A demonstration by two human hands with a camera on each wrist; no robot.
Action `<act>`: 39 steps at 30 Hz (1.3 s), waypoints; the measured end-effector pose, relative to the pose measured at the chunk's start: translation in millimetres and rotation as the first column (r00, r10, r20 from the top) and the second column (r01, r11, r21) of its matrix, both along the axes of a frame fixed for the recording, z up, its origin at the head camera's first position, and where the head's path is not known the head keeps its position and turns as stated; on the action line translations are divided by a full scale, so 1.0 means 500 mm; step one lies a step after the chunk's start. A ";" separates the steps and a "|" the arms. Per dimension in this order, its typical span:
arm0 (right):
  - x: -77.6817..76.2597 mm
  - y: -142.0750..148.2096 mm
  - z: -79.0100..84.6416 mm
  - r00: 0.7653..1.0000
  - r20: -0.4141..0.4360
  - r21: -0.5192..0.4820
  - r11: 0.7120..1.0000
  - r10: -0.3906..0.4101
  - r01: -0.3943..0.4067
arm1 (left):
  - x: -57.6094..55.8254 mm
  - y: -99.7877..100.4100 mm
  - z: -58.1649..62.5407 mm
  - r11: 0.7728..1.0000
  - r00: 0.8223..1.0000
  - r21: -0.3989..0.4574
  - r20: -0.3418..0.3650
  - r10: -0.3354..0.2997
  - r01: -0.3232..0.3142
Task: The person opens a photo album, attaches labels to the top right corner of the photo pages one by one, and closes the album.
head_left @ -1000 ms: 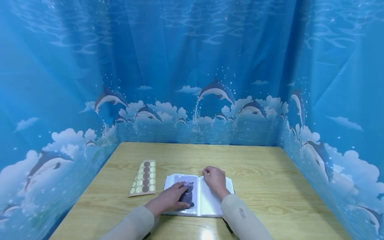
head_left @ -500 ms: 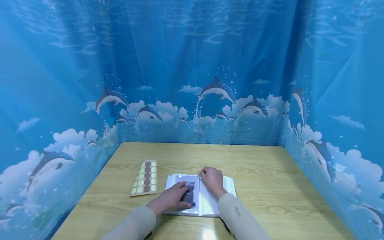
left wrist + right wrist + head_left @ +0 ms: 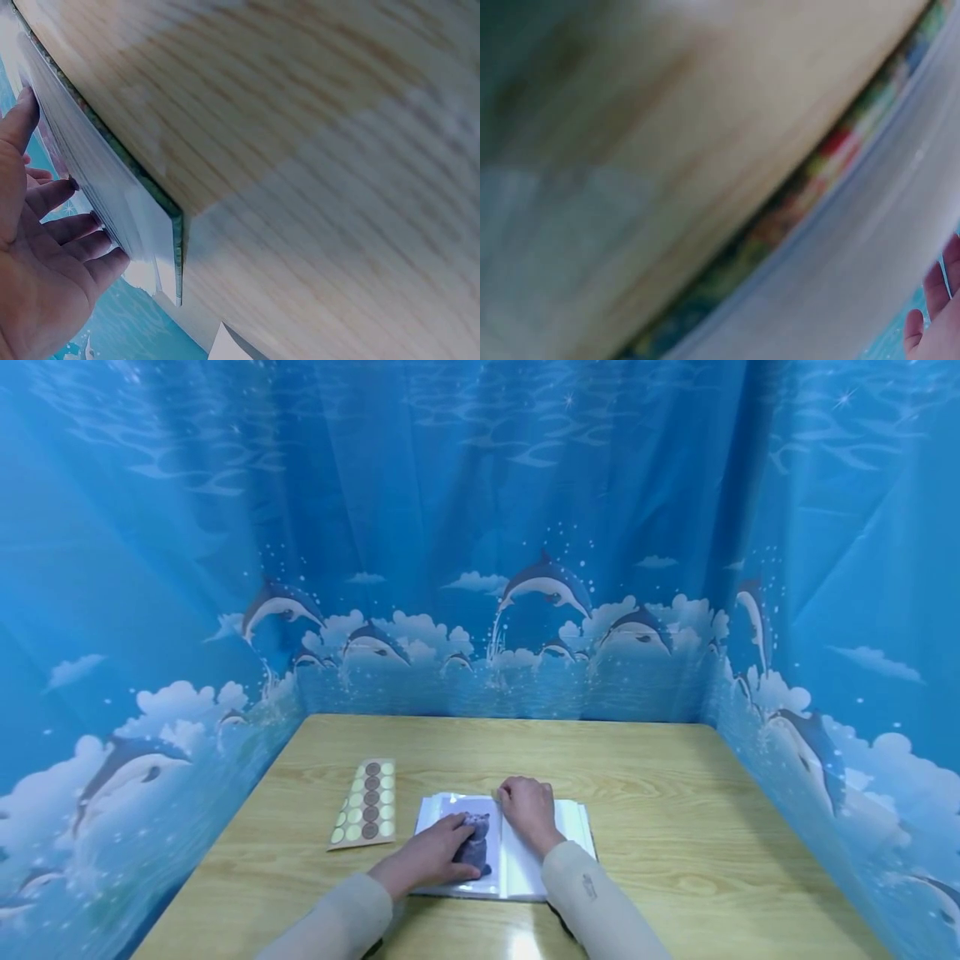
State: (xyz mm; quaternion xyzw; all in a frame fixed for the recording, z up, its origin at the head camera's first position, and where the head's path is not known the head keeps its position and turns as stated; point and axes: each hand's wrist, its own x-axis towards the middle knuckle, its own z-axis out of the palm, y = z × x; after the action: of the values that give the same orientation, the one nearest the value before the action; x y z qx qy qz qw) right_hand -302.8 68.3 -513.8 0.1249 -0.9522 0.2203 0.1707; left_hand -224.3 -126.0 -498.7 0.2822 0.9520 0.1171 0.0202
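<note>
An open photo album (image 3: 525, 868) with clear sleeves lies on the table. A picture of a grey cat (image 3: 474, 852) fills much of its left page. My left hand (image 3: 431, 856) rests on that page with fingers spread, covering part of the picture; in the left wrist view, its fingertips (image 3: 112, 262) touch the album's page stack. My right hand (image 3: 528, 814) is curled over the top of the right page near the spine. It seems to pinch a small yellowish piece (image 3: 496, 793) at the top edge, mostly hidden by the fingers.
A sheet of round stickers (image 3: 364, 806), pale yellow with a brown row, lies on the wooden table (image 3: 645, 777) left of the album. A blue curtain (image 3: 420, 527) with dolphins surrounds the table's back and sides.
My right hand has shifted a little left toward the spine, and a small yellowish piece now shows at its fingertips. The left hand stays on the left page.
</note>
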 end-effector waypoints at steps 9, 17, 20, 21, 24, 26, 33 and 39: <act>0.005 -0.008 -0.001 1.000 0.005 0.016 1.000 0.026 -0.026 | 0.000 0.000 0.000 1.000 1.000 0.004 0.018 0.009 -0.009; 0.010 -0.016 0.003 0.998 0.025 0.032 0.998 0.057 -0.058 | -0.001 0.001 -0.001 1.000 1.000 -0.008 0.025 0.012 -0.011; 0.011 -0.018 0.003 0.997 0.037 0.038 0.997 0.068 -0.069 | -0.002 0.001 -0.001 1.000 0.999 -0.019 0.032 0.017 -0.016; 0.011 -0.018 0.003 0.997 0.043 0.042 0.997 0.070 -0.072 | -0.003 0.002 -0.001 1.000 0.999 -0.021 0.032 0.017 -0.016; 0.011 -0.020 0.001 0.996 0.046 0.067 0.994 0.079 -0.082 | -0.002 0.002 0.000 1.000 0.999 -0.021 0.030 0.014 -0.013; 0.013 -0.021 -0.001 0.995 0.044 0.085 0.992 0.085 -0.089 | -0.002 0.001 0.000 1.000 1.000 -0.019 0.027 0.011 -0.010; 0.018 -0.023 -0.002 0.995 0.020 0.126 0.987 0.097 -0.099 | 0.002 0.002 0.005 1.000 1.000 -0.020 0.024 0.008 -0.008; 0.024 -0.024 -0.004 0.995 -0.004 0.158 0.983 0.099 -0.097 | 0.001 0.002 0.003 1.000 1.000 -0.023 0.022 0.010 -0.010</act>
State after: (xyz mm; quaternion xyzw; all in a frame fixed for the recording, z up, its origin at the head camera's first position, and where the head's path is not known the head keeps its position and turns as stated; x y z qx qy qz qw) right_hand -290.6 56.1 -515.7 0.1860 -0.9584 0.1516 0.1547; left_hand -223.6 -125.2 -497.2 0.2760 0.9543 0.1093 0.0332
